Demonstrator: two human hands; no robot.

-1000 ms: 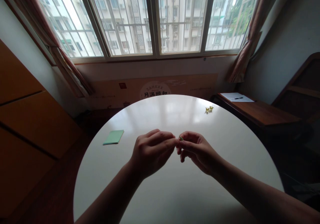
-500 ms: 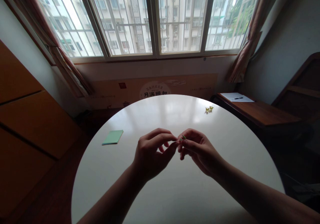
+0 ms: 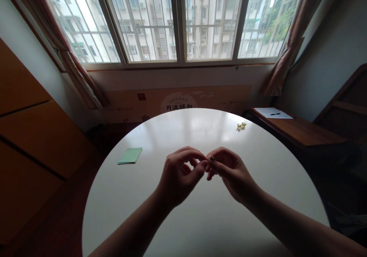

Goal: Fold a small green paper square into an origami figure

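Note:
A small green piece of folded paper (image 3: 212, 158) shows between my fingertips above the white round table (image 3: 200, 226); most of it is hidden. My right hand (image 3: 231, 169) pinches it between thumb and fingers. From the other side, my left hand (image 3: 183, 174) grips its edge with thumb and index fingertip, so the two hands nearly touch. Left of my hands lies a stack of light green paper squares (image 3: 130, 155). Toward the far right of the tabletop stand two small yellow folded figures (image 3: 241, 126), side by side.
A wooden side table (image 3: 309, 129) at the right bears a white sheet (image 3: 272, 113) with a dark pen on it. Behind the round table, a printed board (image 3: 120, 100) leans under the barred window. An orange-brown cabinet (image 3: 25, 142) stands at the left.
My left hand has moved slightly right, its fingertips closing in on the green paper beside my right fingers. The right hand stays nearly in place. The view has shifted a little.

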